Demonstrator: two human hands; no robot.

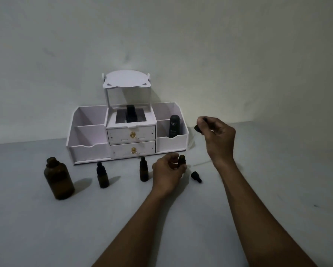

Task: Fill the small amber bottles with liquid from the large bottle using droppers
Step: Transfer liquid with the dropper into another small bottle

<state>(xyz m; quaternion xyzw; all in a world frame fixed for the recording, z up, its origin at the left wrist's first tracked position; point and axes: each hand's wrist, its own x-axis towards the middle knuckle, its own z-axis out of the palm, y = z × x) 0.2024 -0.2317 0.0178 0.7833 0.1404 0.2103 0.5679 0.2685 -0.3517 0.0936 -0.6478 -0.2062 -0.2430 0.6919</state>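
Right hand (pixel 218 139) pinches a black-bulbed glass dropper (pixel 198 128), raised, tip pointing down. Left hand (pixel 167 174) grips a small open amber glass bottle (pixel 181 160), near-upright, low over the grey desk (pixel 65 228). Its mouth lies below and left of the dropper. Large amber glass bottle (pixel 58 178) stands well apart, far left, nearer the left hand.

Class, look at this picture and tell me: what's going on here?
The left hand grips an uncapped small amber bottle, while the right hand pinches a dropper raised up to its right. Two capped small bottles and the large amber bottle stand to the left; a loose dropper cap lies beside the held bottle.
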